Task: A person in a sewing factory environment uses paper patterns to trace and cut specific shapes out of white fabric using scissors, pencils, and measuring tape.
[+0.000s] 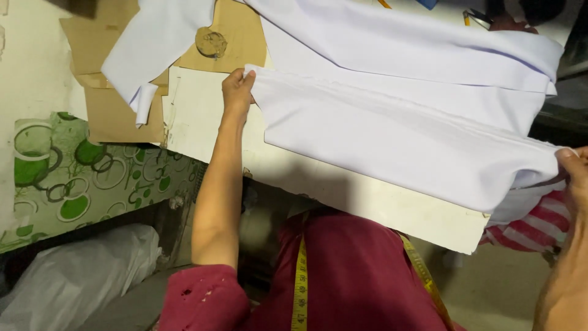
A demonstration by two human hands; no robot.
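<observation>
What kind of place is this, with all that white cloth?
Probably a tailor's or sewing workshop. Both hands, left hand and right hand, stretch folded white fabric over a work table, a yellow measuring tape hangs around the person's neck, and brown paper pieces lie nearby.

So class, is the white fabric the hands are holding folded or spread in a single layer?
Folded: the white fabric shows stacked layered edges between the left hand and right hand.

white cloth [392, 132] | folded, 2 corners lifted | over pale board [202, 116]
</observation>
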